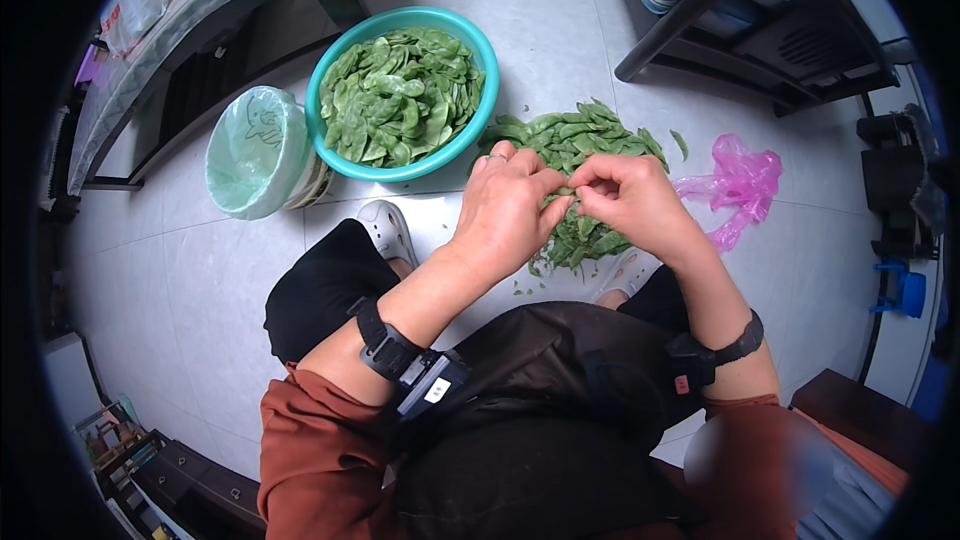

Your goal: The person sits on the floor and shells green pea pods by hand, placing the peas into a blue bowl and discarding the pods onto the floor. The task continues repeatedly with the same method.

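Both my hands meet above a heap of flat green bean pods [585, 135] on the tiled floor. My left hand [506, 206], with a ring on one finger, pinches one end of a small green pod [568, 193] between thumb and fingers. The fingertips of my right hand [634, 199] close on the pod's other end; the fingers hide most of it. Small trimmed bits lie at the heap's near edge. Beyond my left hand, a turquoise plastic basin [486, 94] holds many flat green pods [401, 97].
Left of the basin stands a bin [251, 157] lined with a pale green bag. A crumpled pink plastic bag [739, 184] lies right of the heap. My shoes flank the near floor. A dark wooden chair [697, 7] stands at upper right, a covered table [142, 67] at upper left.
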A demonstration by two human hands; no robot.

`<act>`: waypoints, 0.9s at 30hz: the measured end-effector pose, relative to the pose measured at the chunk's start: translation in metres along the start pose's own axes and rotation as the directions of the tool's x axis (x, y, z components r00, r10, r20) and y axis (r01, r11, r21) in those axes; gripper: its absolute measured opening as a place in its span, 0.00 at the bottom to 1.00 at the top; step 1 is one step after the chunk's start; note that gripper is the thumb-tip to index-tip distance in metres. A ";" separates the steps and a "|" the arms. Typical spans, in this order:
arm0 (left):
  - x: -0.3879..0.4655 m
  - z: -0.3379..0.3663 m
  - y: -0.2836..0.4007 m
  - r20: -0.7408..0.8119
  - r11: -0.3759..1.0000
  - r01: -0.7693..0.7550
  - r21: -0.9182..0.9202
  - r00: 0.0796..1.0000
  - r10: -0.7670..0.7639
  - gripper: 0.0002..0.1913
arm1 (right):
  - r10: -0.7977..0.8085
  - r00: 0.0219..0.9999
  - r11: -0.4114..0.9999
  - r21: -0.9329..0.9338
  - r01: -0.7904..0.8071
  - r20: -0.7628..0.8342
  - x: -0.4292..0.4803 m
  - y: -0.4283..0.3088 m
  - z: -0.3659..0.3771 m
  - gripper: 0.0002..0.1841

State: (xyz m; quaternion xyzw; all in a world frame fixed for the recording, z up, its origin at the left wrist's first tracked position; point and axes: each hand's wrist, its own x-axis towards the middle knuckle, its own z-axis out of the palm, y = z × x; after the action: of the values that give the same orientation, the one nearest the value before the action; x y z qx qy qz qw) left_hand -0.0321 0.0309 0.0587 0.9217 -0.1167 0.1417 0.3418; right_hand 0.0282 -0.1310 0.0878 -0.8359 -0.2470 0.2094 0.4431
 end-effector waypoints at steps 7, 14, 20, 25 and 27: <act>0.001 -0.004 0.002 0.026 0.999 -0.041 0.027 0.999 0.041 0.05 | -0.033 0.999 0.997 -0.072 0.030 -0.042 -0.002 -0.001 0.007 0.02; 0.009 -0.003 0.000 -0.093 0.849 0.244 -0.469 0.942 -0.323 0.07 | 0.133 0.988 0.782 0.621 -0.054 -0.082 0.006 0.002 0.006 0.02; 0.016 -0.016 -0.014 0.314 -0.063 0.384 -0.921 0.638 -0.703 0.08 | 0.249 0.965 0.593 0.800 -0.090 -0.076 0.008 0.003 -0.005 0.02; 0.018 -0.024 -0.021 0.343 -0.232 0.256 -0.938 0.607 -0.717 0.08 | 0.227 0.974 0.629 0.763 -0.147 0.000 0.006 0.005 -0.006 0.07; 0.017 -0.024 -0.018 0.332 -0.205 0.270 -0.941 0.606 -0.723 0.08 | 0.240 0.969 0.596 0.780 -0.191 0.054 0.005 0.006 -0.005 0.06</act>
State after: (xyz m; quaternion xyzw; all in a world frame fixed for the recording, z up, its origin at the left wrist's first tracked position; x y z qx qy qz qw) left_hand -0.0148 0.0582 0.0712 0.3571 0.2714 0.0272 0.8933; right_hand 0.0364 -0.1346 0.0850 -0.5901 -0.0164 0.3238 0.7393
